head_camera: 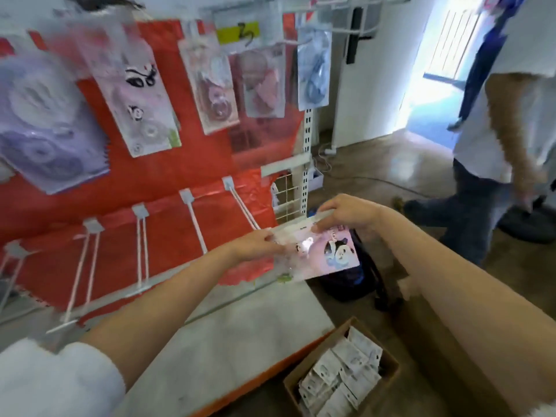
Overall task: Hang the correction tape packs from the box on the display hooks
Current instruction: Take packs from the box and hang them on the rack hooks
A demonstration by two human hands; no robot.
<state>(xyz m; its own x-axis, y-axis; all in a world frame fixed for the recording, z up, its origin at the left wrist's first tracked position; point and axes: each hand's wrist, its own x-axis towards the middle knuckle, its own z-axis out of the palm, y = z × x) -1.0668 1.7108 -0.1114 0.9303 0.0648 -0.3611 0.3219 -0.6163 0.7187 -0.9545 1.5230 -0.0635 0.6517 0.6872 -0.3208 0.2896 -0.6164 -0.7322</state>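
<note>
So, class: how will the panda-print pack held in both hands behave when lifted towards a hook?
The panda-print pack probably stays fairly flat: it spans between the left hand and right hand without drooping. Likely light, as fingertips suffice. Its glossy film may be slippery.

Both forearms are bare from wrist to near the elbow. The left arm carries a white, fluffy sleeve [57, 383] pushed up to the elbow, with a soft, fuzzy texture and a rounded cuff edge. The left hand [255, 243] and right hand [346, 213] are bare. No rings, watch or gloves show on either.
</note>
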